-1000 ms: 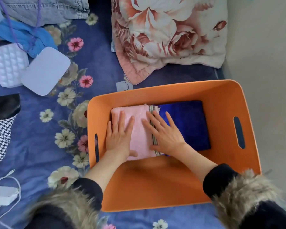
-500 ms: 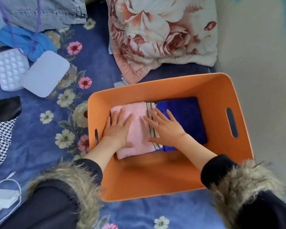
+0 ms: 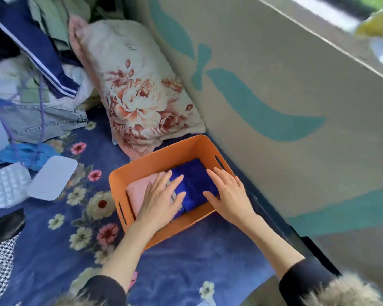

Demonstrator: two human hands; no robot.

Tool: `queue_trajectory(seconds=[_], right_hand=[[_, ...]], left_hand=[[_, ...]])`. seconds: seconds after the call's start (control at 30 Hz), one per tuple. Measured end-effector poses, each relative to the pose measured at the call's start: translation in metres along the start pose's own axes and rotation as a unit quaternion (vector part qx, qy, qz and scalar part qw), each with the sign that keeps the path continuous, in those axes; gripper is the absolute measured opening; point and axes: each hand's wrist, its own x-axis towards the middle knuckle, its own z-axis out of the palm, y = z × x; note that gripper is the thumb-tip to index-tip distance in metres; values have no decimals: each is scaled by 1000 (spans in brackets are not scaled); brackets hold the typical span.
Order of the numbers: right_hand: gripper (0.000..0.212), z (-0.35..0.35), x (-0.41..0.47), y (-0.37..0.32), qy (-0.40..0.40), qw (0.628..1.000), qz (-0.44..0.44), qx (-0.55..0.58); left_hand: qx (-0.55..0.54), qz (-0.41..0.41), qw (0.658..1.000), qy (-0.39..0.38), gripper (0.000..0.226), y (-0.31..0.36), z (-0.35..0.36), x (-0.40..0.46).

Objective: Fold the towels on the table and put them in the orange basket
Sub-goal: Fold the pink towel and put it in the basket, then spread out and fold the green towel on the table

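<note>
The orange basket sits on the flowered blue bedspread close to the wall. Inside it lie a folded pink towel on the left and a folded dark blue towel on the right. My left hand lies flat with spread fingers where the two towels meet. My right hand is over the basket's right side with straight fingers, beside the blue towel; whether it touches the rim or the towel is unclear.
A rose-print pillow leans behind the basket. The painted wall runs along the right. Jeans and piled clothes lie at the upper left, with a white bubbled tray and a white lid.
The view swung up and right, so the wall fills the right side. Both hands shifted right in the basket: the left from the pink towel to the seam, the right to the basket's right edge.
</note>
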Motion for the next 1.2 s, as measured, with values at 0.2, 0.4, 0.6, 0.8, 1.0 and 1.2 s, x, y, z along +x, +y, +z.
queue_trajectory(seconds=[0.2,0.4,0.6,0.8,1.0,1.2], right_hand=[[62,-60,-124,5,111,983,148,-3],[63,-83,-267,6,214,914,344,23],[61,-80,-423,-12,287,816,499,53],[61,-67,-578,-64,349,706,616,31],[60,-22,-709,-172,405,581,706,13],[58,46,-805,-315,411,444,796,10]], left_hand=[[-54,124,990,-30,48,80,4,-51],[-33,319,940,-114,48,178,23,-93],[-65,481,854,-186,47,280,56,-184],[-45,625,739,-247,48,343,90,-311],[-31,731,609,-306,48,350,105,-467],[-31,771,505,-386,45,298,109,-628]])
